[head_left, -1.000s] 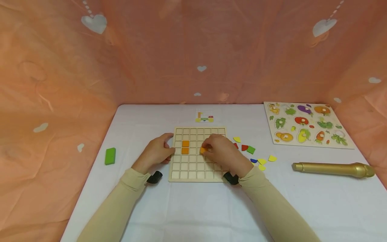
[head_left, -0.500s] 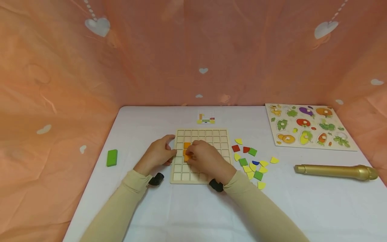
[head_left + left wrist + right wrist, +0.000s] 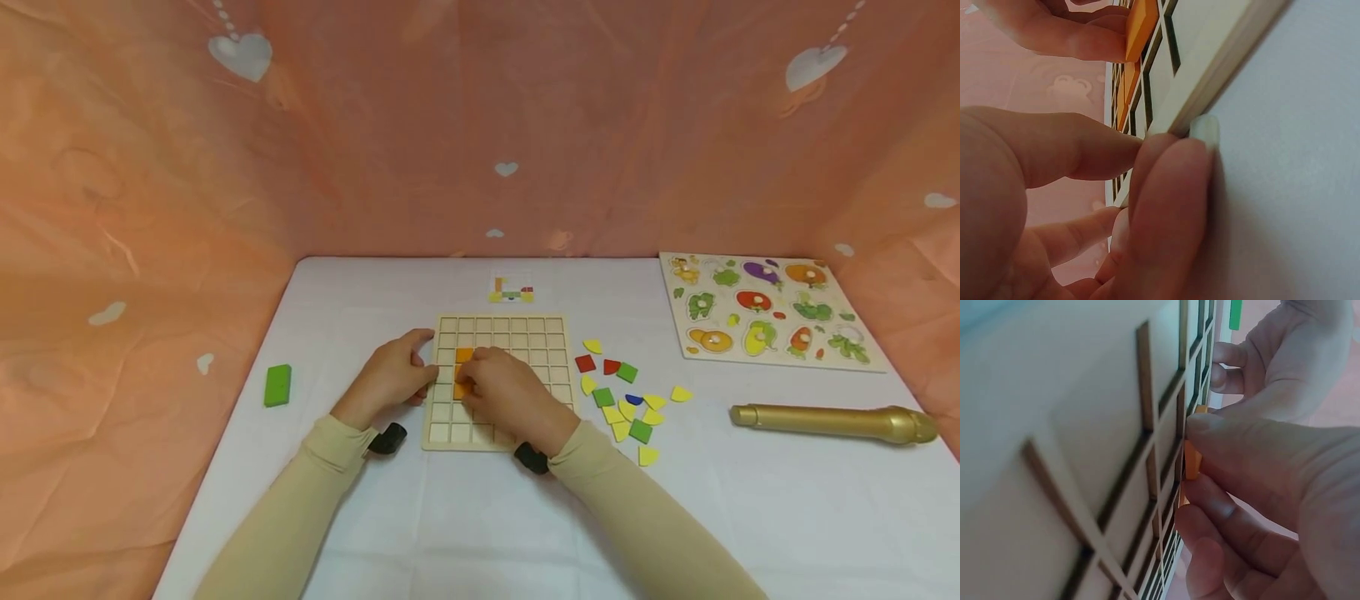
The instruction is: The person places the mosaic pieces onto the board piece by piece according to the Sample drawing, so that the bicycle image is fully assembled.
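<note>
A pale wooden grid board lies in the middle of the table. My left hand grips its left edge; in the left wrist view the thumb is on the frame and a fingertip is at its outer side. Over the board's left part, my right hand pinches an orange square tile between thumb and fingers. That tile is tilted at the grid surface in the left wrist view. Just beyond it, more orange shows in the same column, partly hidden by the right hand.
Loose yellow, red, green and blue pieces lie right of the board. Behind it is a small pattern card. A vegetable puzzle and a gold microphone-shaped object are at right, a green block at left.
My right hand has carried the orange tile left across the board to the column with the other orange tiles. The left hand has stayed at the board's edge.
</note>
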A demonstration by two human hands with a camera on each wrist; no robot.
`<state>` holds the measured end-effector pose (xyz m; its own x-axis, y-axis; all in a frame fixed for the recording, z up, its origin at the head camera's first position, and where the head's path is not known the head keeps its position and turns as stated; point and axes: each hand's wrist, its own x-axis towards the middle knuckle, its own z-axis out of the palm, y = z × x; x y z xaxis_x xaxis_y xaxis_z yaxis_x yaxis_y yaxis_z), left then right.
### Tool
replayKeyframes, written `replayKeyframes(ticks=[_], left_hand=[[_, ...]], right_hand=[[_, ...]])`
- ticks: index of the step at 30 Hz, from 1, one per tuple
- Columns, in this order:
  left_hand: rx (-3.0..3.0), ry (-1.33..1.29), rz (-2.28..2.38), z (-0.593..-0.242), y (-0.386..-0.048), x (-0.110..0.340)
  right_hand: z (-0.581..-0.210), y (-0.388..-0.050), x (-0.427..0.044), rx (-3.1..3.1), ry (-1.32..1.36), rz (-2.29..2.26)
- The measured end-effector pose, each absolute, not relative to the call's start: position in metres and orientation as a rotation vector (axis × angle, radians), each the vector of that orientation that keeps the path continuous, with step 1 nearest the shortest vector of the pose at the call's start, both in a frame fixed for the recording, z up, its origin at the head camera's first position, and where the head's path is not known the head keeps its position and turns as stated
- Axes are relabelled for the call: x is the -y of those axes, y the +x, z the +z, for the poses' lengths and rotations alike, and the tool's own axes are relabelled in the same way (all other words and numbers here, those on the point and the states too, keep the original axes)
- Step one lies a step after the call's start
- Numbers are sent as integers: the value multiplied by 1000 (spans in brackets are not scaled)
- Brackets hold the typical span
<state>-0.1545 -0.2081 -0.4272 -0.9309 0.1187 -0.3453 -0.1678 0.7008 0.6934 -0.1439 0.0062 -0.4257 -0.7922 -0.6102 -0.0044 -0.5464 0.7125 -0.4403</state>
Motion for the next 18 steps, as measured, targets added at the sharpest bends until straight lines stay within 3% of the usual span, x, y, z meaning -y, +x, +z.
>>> replayKeyframes(ticks=[18], left_hand=[[-2556,-33,1068,-425,-154,208]], right_hand=[[-425,-141,-4,-2799,-947,-625]])
